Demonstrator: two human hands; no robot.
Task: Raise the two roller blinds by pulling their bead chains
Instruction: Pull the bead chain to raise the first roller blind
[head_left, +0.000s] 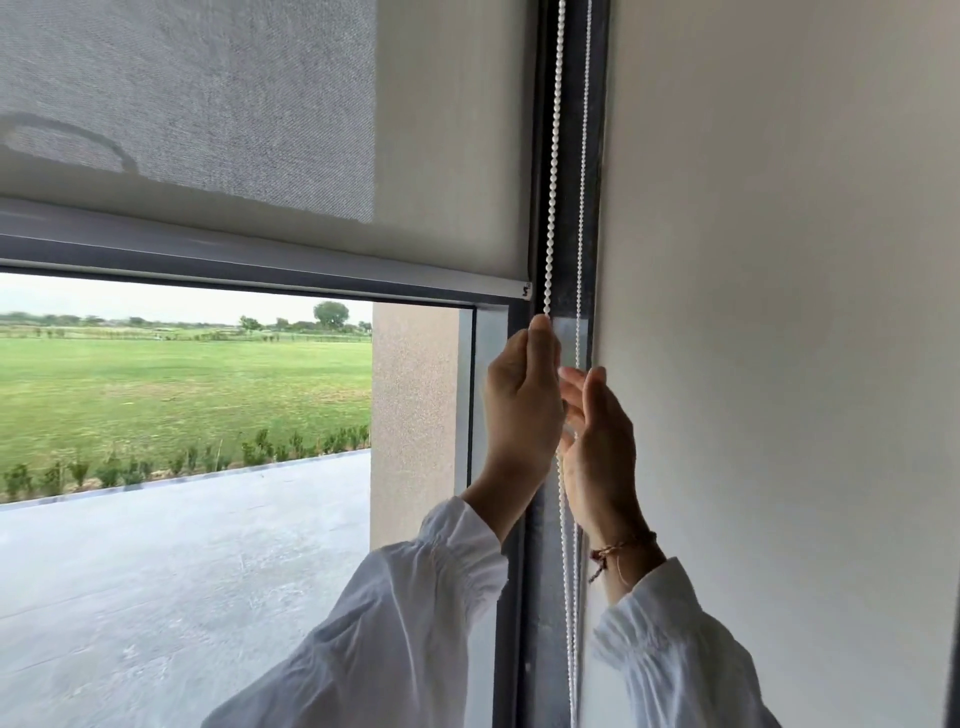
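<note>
A grey roller blind (208, 130) hangs over the upper window, its bottom bar (260, 262) partway up the glass. A white bead chain (555, 156) runs down the dark frame beside it, with a thinner second strand (584, 156) to its right. My left hand (522, 400) is raised just under the bar's right end, fingers closed on the thicker strand. My right hand (597, 447) sits right beside it, fingers straight and apart, near the thinner strand; whether it touches the strand is hidden. Both strands hang on below my hands (569, 597).
A plain white wall (779, 312) fills the right side. The dark window frame (540, 597) stands vertical between wall and glass. Outside lie a concrete terrace, a low hedge and a green field. White sleeves cover both forearms.
</note>
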